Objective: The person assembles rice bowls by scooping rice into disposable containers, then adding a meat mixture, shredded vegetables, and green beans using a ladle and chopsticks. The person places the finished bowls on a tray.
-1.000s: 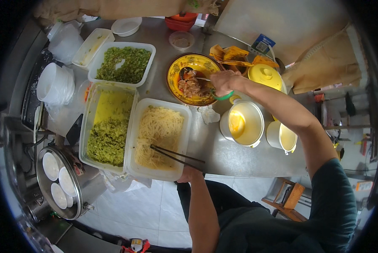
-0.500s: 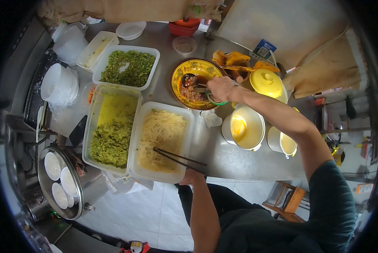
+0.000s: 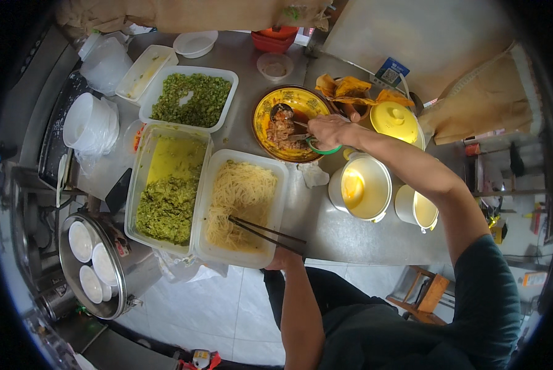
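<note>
Right hand (image 3: 327, 131), fingers closed round a grey metal ladle (image 3: 300, 124) over the round yellow patterned bowl (image 3: 296, 96); left hand (image 3: 282, 259), grip I can't tell

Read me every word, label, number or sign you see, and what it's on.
No text is clearly legible.
Blue card with square code, at the back: print too small.
Orange-and-white panel, far right: too blurred.
Yellow bowl and noodle tub: no readable words.

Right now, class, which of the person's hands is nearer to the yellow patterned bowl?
Right. The right hand is over the right side of the yellow patterned bowl; the left hand is farther off, nearer the person, by the noodle tub's near corner.
</note>
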The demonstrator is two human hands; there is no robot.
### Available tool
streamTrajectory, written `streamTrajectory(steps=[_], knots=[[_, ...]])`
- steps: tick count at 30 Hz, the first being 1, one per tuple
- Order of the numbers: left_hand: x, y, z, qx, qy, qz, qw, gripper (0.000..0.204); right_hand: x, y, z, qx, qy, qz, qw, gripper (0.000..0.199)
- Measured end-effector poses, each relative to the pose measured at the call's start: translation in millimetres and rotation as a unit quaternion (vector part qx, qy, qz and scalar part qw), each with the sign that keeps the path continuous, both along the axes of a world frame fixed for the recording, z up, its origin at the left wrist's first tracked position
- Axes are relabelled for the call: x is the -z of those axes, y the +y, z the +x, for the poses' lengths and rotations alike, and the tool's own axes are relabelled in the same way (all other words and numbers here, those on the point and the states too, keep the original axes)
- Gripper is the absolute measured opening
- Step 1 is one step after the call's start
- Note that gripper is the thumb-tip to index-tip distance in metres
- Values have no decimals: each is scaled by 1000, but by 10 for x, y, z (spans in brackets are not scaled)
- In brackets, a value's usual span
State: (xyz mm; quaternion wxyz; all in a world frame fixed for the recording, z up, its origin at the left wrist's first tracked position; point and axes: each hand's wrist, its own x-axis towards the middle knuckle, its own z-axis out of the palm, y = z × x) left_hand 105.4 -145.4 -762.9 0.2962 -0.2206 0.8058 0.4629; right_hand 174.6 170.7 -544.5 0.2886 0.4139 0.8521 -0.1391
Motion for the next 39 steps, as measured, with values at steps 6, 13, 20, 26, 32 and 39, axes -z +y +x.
streamTrajectory(steps=[6,13,20,26,32,39], knots=[[107,-50,13,27,-34,-29,999,28,-96,60,11,54,8,-18,998,38],[327,-161,12,59,-10,-28,998,35,-117,158,-270,275,-31,-189,942,78],[557,-254,27,131,19,-58,990,43,-20,34,-379,58,-25,-36,997,38],[325,-188,83,-22,-39,16,999,47,-350,141,-128,-10,-68,95,993,30],[100,-83,17,-15,-32,27,999,32,-176,467,-285,-81,-130,121,981,29],[149,-82,0,-154,-52,109,981,35,23,529,-344,-136,-83,137,978,17]])
